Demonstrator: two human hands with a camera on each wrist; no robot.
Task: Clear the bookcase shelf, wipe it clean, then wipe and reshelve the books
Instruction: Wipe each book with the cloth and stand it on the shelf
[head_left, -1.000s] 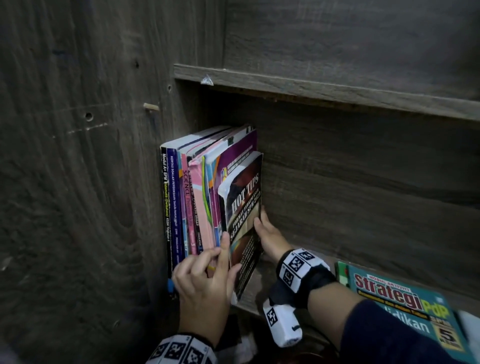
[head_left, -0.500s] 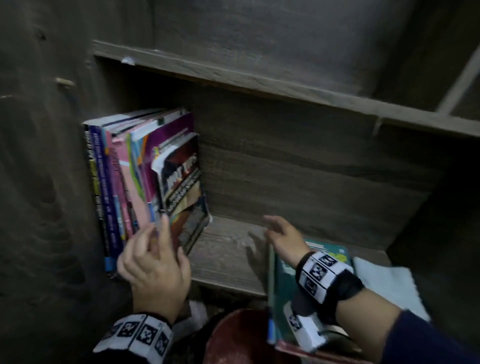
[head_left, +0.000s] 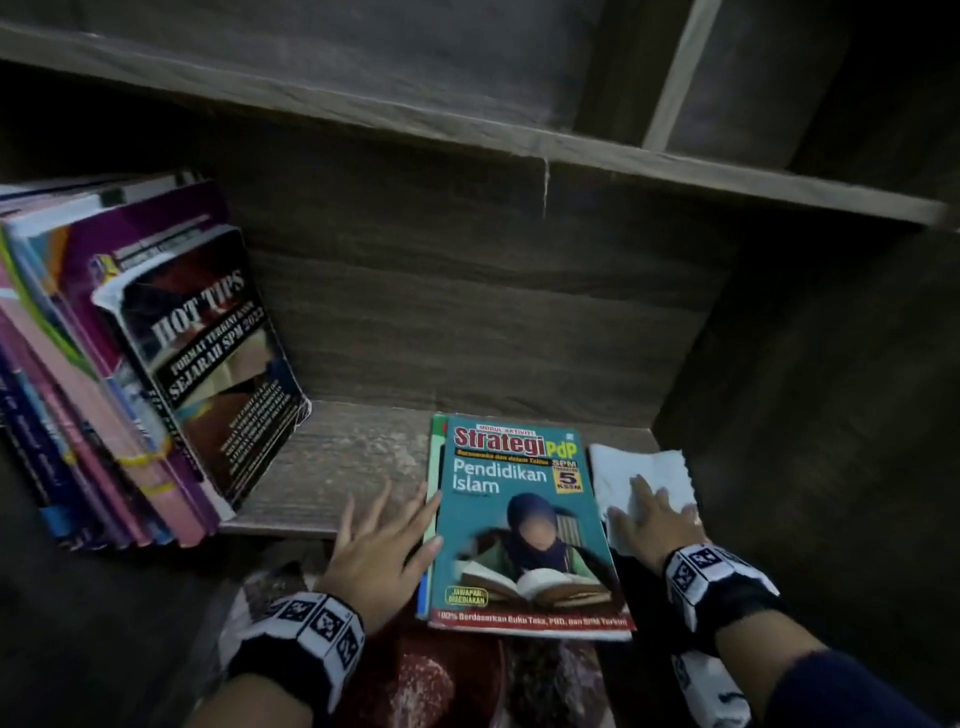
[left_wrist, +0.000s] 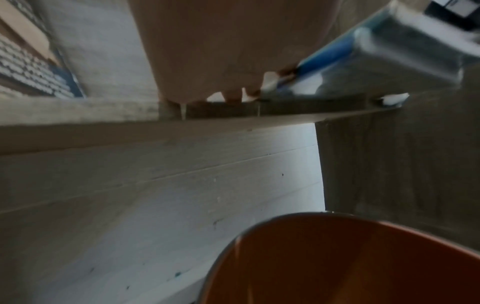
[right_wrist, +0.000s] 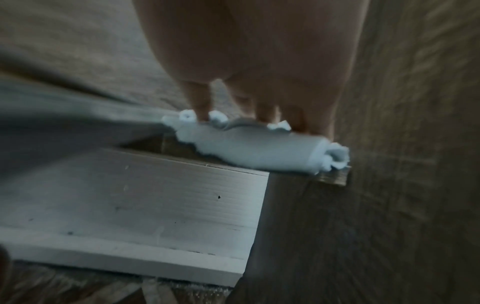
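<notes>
The shelf (head_left: 358, 457) carries 2 groups of books: a leaning row (head_left: 130, 374) at its left end and a flat stack (head_left: 524, 525) toward the right, with bare board between them. The row is the biggest risk, in my judgement: nothing props its outer book, the black "HOT TIPS" one, which tilts with its foot on the bare board, so a knock or a sweep of the cloth against that foot could slide the whole row flat or off the front edge. The stack comes next: its near end overhangs the shelf front, above a red bowl (head_left: 441, 680) below, and the left hand (head_left: 382, 553) lies spread and released, its fingertips only touching the stack's left edge. A pull from that loose contact could drag the top teal book alone and tip it over the lip into the bowl; a firmer grip under the whole stack seems wiser. The white cloth (head_left: 644, 483) lies at the right end, just beside the stack, and it too hangs over the front edge in the right wrist view. The right hand (head_left: 657, 522) rests flat on it with straight fingers, grasping nothing, so a quick drag could bunch it or let it drop off the front.
</notes>
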